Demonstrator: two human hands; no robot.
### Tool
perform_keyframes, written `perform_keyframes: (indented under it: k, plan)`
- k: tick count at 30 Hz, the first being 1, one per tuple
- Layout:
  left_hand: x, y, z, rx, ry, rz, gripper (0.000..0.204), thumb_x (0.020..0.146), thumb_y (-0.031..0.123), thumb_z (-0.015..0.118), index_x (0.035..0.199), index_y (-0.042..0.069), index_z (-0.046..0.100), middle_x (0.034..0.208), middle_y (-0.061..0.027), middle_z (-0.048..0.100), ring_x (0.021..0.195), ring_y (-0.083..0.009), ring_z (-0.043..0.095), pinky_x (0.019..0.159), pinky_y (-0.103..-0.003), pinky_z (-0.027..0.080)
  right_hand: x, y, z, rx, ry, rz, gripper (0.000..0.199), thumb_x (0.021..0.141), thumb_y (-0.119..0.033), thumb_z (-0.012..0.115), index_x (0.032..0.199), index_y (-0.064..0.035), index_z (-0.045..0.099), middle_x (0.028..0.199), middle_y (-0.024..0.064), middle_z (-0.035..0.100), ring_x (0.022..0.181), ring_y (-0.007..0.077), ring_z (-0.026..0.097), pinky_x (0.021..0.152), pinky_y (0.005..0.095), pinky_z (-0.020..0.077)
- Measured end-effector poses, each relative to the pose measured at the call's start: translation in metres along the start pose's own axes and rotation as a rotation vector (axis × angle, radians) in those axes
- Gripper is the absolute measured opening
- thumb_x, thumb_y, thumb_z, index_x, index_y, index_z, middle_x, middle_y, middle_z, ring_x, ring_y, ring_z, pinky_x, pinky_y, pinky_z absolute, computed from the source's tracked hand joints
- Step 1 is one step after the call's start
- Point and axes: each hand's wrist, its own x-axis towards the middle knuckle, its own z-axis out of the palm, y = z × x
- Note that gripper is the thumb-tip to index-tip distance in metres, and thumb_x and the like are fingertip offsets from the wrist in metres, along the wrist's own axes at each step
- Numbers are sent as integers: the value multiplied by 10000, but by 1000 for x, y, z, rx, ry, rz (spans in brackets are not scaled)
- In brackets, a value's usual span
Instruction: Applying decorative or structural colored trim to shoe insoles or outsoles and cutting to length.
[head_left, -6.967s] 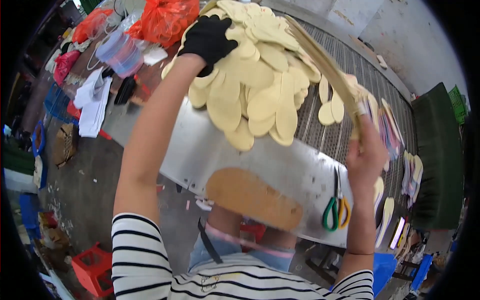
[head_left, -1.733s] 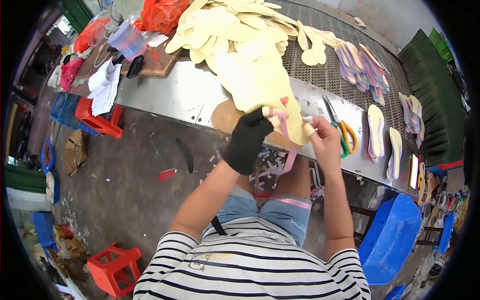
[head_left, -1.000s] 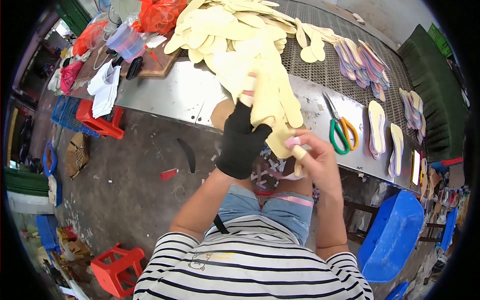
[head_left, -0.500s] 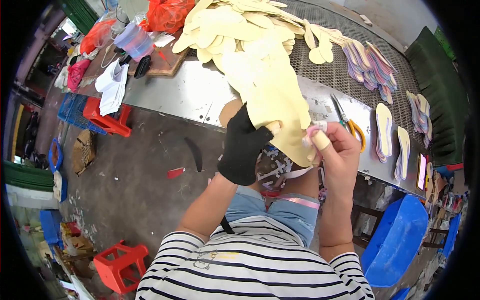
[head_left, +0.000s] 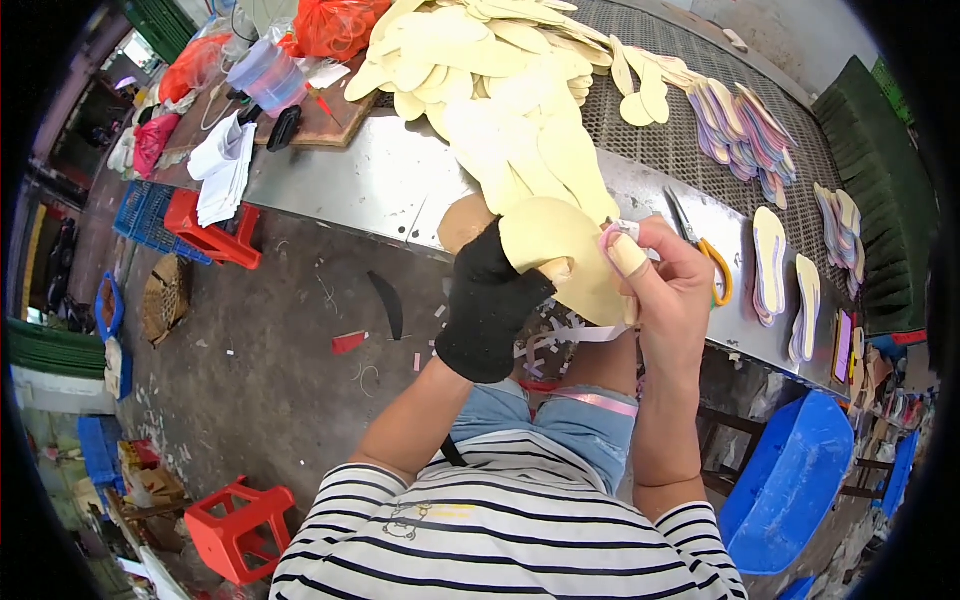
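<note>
Left hand (head_left: pixel 490 305), in a black fingerless glove, is closed on the rear of a pale yellow insole (head_left: pixel 560 255); one bare fingertip shows under its lower edge. Right hand (head_left: pixel 665 290) is bare, with its fingers (head_left: pixel 628 255) pinched on the insole's right edge; thumb on top, a pinkish wrap near the tip. Both hands grip the same piece.

The insole is held in the air just off the near edge of the worktop (head_left: pixel 370 185), above the person's lap and not resting on anything. Its long axis runs roughly from upper left to lower right, rounded end toward upper left and the other end down by the right-hand thumb. The broad face tilts up at the camera. A thin white strip (head_left: pixel 575 333) hangs below the hands; which hand holds it cannot be told.

On the worktop:
- pile of matching yellow insoles (head_left: pixel 480 60) toward the far edge, spilling down to the near edge just above the hands
- scissors (head_left: pixel 705 260) with yellow-green handles near the near edge, just beside the right hand
- two pale insoles (head_left: pixel 785 275) lying flat further right, long axes roughly across the worktop's depth
- stacks of multicoloured insoles (head_left: pixel 745 125) on the mesh section at the far right

Red stool (head_left: pixel 240 525) and blue bin (head_left: pixel 790 485) are on the floor.
</note>
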Motion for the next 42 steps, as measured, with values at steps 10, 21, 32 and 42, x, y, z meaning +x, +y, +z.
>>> perform_keyframes:
  k: [10, 21, 32, 42]
  plan:
    - [2, 5, 2, 44, -13, 41, 355, 786, -13, 651, 1132, 0, 572, 1042, -49, 634, 949, -112, 579, 823, -265, 467, -4, 18, -1, -330, 199, -382, 114, 773, -12, 675, 839, 45, 602, 819, 10, 543, 546, 0, 386, 456, 161, 259]
    - [42, 11, 5, 99, -200, -69, 347, 738, -7, 649, 1082, -6, 610, 1004, -65, 658, 934, -134, 603, 818, -274, 478, 3, 24, 10, -216, -40, -222, 32, 825, -6, 576, 844, 3, 551, 749, -30, 491, 525, 27, 379, 455, 196, 285]
    - [45, 20, -7, 27, -125, -100, 284, 791, -9, 599, 1063, -81, 557, 978, -175, 647, 867, -247, 656, 748, -354, 555, -8, 24, -10, -19, -30, 92, 109, 776, 15, 668, 871, 34, 616, 855, -4, 569, 575, 29, 456, 511, 168, 351]
    - [37, 20, 6, 83, -14, -78, 278, 773, -62, 578, 1050, -86, 576, 985, -175, 648, 856, -240, 662, 728, -341, 554, -13, 32, -9, 69, -97, 123, 46, 786, 15, 667, 828, 24, 650, 837, -3, 589, 682, 30, 524, 580, 171, 400]
